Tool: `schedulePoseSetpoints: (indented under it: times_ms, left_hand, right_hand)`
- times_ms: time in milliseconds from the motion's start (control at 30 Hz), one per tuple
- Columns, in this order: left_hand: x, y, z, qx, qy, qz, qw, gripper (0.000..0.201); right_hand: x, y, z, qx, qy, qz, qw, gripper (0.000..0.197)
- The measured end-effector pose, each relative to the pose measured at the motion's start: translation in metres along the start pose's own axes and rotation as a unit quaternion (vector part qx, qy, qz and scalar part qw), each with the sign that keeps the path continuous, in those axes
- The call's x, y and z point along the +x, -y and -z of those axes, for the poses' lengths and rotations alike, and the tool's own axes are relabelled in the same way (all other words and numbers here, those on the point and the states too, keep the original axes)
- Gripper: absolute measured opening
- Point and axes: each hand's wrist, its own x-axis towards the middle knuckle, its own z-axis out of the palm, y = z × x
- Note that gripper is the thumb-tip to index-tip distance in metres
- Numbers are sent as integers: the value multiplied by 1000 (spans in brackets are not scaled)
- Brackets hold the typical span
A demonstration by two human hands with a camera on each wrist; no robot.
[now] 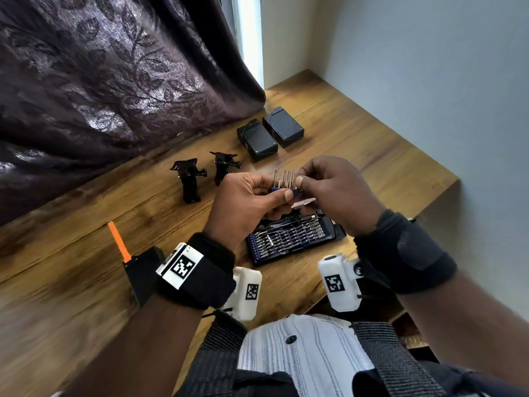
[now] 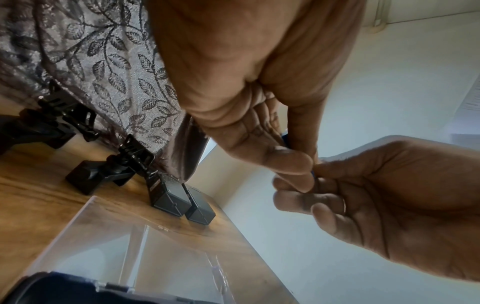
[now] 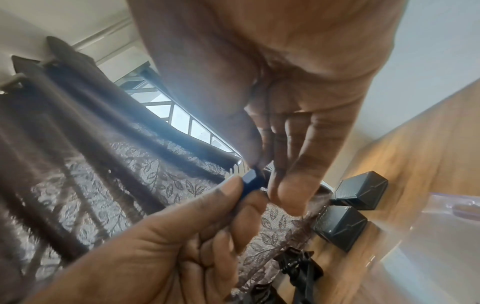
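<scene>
Both hands meet above the table. My left hand [image 1: 282, 194] pinches a small blue bit strip [image 1: 279, 189] with several metal bits [image 1: 284, 177] standing up from it. At the strip's right end, the thumb and forefinger of my right hand [image 1: 300, 176] pinch a bit. In the right wrist view the blue strip [image 3: 250, 183] shows between the left thumb and the right fingertips [image 3: 283, 195]. Only a sliver of the blue strip [image 2: 285, 139] shows in the left wrist view. Below the hands lies the open screwdriver bit case [image 1: 292, 242] with rows of bits.
Two black boxes [image 1: 270, 134] sit at the back of the wooden table [image 1: 86, 282]. Two black clamp mounts [image 1: 187, 179] stand to their left, near a dark leaf-patterned curtain [image 1: 100, 81]. The case's clear lid [image 2: 155, 236] stands open. The table's edge runs along the right [image 1: 446, 184].
</scene>
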Motion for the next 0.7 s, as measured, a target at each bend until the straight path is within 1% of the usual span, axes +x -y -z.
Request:
schedulePoseSetpoints:
  times_ms: [67, 133, 200, 267, 333, 433, 467, 533, 600, 633, 700]
  left_hand:
    - [2, 3, 1, 22, 24, 12, 999, 12]
    - [2, 8, -2, 17, 37, 26, 999, 12]
    - [3, 11, -3, -3, 29, 34, 999, 12]
    - [6, 12, -3, -27, 20, 39, 999, 14]
    - [9, 13, -3, -37, 22, 41, 998, 16]
    - [11, 14, -4, -30, 43, 38, 998, 19]
    - [11, 15, -5, -31, 50, 39, 998, 21]
    - [13, 16, -6, -24, 66, 39, 997, 27]
    - [16, 19, -7, -9, 85, 41, 996, 24]
    - [17, 20, -7, 0, 97, 41, 994, 19]
    - [19, 23, -7, 21, 125, 39, 991, 11]
  right_hand:
    - [4, 0, 3, -19, -24, 13, 999, 10]
    - [8, 3, 11, -13, -46, 33, 998, 9]
    - [11, 6, 22, 27, -62, 53, 996, 8]
    - [9, 5, 30, 87, -71, 55, 992, 5]
    - [6, -1, 34, 147, -62, 30, 987, 4]
    - [2, -12, 34, 214, -29, -33, 976, 15]
    - [0, -14, 33, 229, -23, -49, 972, 16]
    - [-3, -19, 29, 277, -19, -84, 957, 18]
    - [-5, -24, 27, 315, -9, -120, 941, 16]
    - [-6, -28, 28, 296, 3, -126, 947, 16]
    - [-8, -34, 29, 191, 41, -101, 975, 20]
